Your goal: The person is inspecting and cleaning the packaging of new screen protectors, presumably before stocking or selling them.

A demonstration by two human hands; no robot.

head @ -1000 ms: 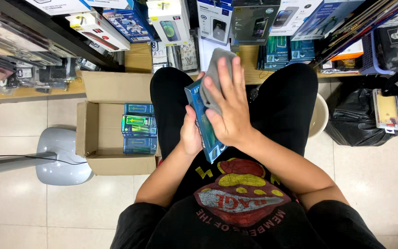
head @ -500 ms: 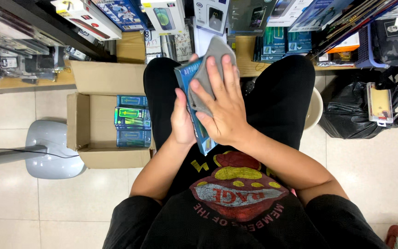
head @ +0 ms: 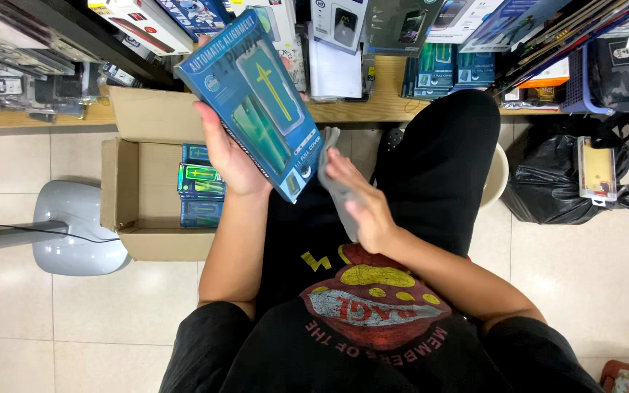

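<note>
Now the left hand grips a blue box from below, fingers wrapped round its edge, raised above the lap. Beside it, the right hand pinches a grey cloth. Left, a carton holds similar boxes.

You are wearing a black short-sleeved T-shirt showing a red, yellow and grey printed graphic, plus black trousers.

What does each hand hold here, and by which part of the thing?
The left hand holds a blue box by its lower long edge, tilted up. The right hand holds a grey cloth along its length.
</note>
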